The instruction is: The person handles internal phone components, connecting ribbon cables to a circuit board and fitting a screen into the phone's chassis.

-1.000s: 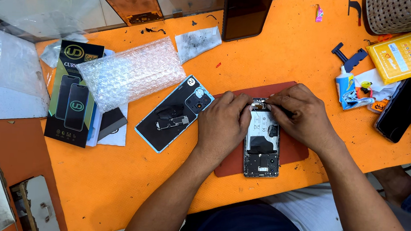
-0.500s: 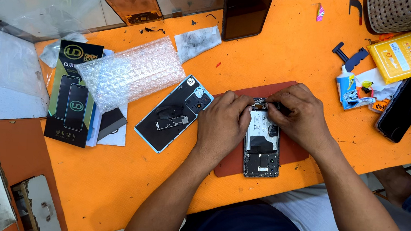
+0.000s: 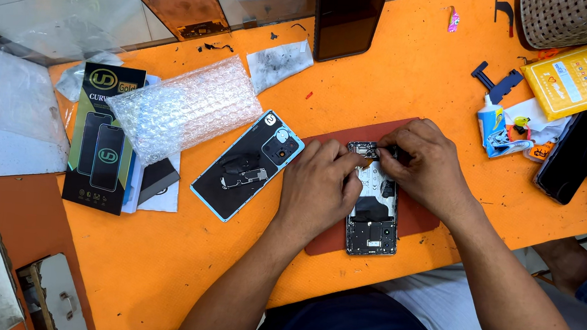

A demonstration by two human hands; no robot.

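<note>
An opened phone body [image 3: 372, 219] with its insides exposed lies on a dark red mat [image 3: 419, 221] on the orange table [image 3: 396, 76]. My left hand [image 3: 319, 187] rests on the phone's left side, its fingers pinching at the top end. My right hand [image 3: 421, 163] covers the upper right of the phone, fingertips pressed on a small part near the camera area [image 3: 363, 149]. The removed back cover [image 3: 246, 165], blue-edged and inner side up, lies to the left of the mat.
A bubble-wrap sheet [image 3: 184, 106] and a dark screen-protector box [image 3: 102, 145] lie at the left. A black phone [image 3: 348, 17] sits at the far edge. A yellow packet [image 3: 579, 75], glue tube [image 3: 492, 124] and dark phones [image 3: 583, 158] crowd the right.
Both hands stay on the phone's top end; the fingertips have shifted only slightly.
</note>
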